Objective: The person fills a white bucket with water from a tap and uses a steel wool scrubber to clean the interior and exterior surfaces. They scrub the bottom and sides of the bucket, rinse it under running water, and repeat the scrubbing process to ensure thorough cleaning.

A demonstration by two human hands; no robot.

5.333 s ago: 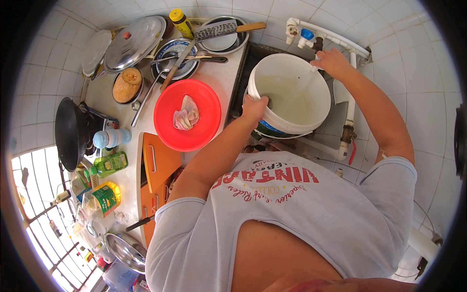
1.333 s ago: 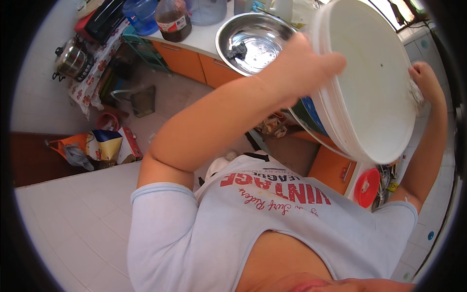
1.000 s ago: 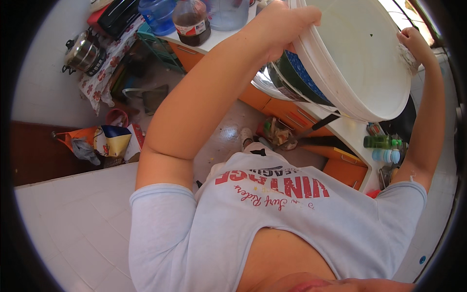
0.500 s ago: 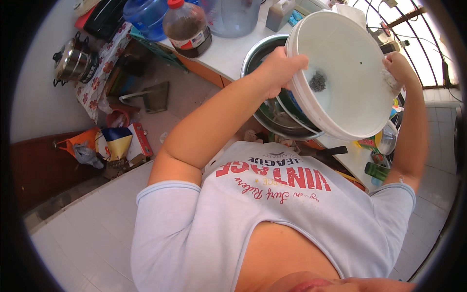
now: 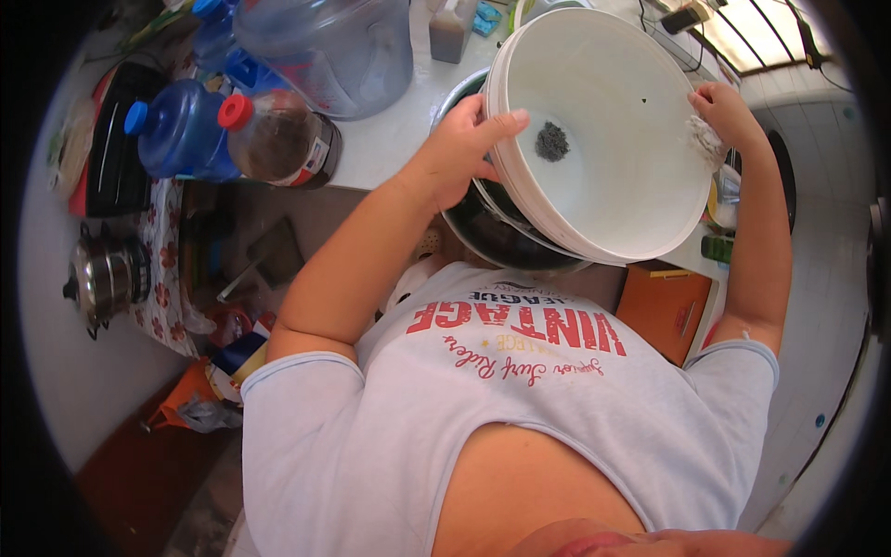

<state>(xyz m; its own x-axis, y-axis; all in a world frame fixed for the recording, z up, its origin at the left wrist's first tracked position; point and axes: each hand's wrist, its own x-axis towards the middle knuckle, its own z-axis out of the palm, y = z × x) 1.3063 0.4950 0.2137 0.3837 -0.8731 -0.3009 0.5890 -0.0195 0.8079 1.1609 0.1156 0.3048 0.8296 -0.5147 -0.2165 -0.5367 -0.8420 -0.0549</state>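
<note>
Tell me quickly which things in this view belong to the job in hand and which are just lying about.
In hand:
white bucket, tilted, gripped at its rim
left hand on the near rim
right hand on the far rim
dark bowl under the bucket

Lying about:
large clear water jug
blue bottle
red-capped dark bottle
metal pot

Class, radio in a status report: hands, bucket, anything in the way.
Left hand and right hand grip white bucket rim, tilted over dark bowl. Dark clump inside. Bottles left, apart.
</note>
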